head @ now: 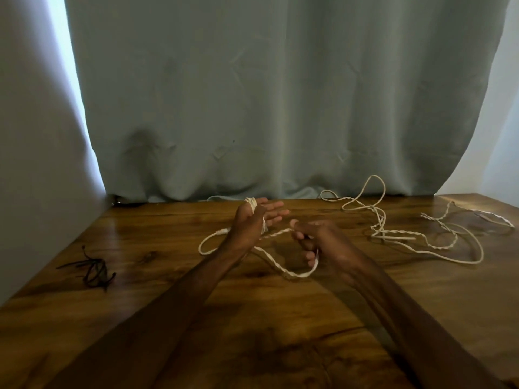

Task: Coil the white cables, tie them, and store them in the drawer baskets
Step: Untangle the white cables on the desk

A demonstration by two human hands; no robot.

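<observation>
Two bare forearms [179, 299] reach in from the near edge over the wooden desk [168, 220]. The left grip [251, 221] is spread, with its fingers straight and pointing right. Several turns of a white cable [280, 266] are wound around its palm, between thumb and fingers. From that hand the cable hangs in a loop to the left, passes under the wrist and sags across the desk toward the right grip [317, 242]. The right grip is just beside the left, and its fingers are curled, pinching the same cable. A short twisted length runs straight between the two hands.

Further right, well apart from the hands, loose white cables [393, 235] sprawl in tangled loops on the desk, reaching to its far right edge. Whether they join the held cable cannot be told. Near the left edge lies a small bundle of black ties [95, 269]. A grey-green curtain [280, 94] hangs behind the desk.
</observation>
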